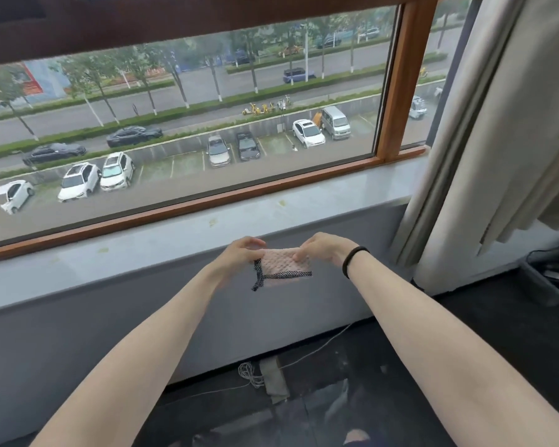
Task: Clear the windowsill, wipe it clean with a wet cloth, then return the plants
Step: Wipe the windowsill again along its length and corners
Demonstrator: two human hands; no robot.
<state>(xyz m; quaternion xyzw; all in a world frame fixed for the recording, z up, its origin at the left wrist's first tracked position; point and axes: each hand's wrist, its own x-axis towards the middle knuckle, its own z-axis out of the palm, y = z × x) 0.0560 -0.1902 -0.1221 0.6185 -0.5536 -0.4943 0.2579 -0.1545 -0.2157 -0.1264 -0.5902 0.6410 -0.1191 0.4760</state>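
Observation:
A small pink cloth (pixel 285 263) with a dark trim and a dangling dark loop is stretched between both hands just in front of the windowsill. My left hand (pixel 242 253) pinches its left edge and my right hand (pixel 324 249), with a black band on the wrist, pinches its right edge. The grey stone windowsill (pixel 162 240) runs from lower left to upper right under the window and carries a few small yellowish spots. No plants are in view.
A wooden window frame (pixel 207 201) borders the sill at the back. A beige curtain (pixel 497 140) hangs at the right end. A dark bin (pixel 552 272) stands on the floor at right. White cords (pixel 252 372) lie on the dark floor below the sill.

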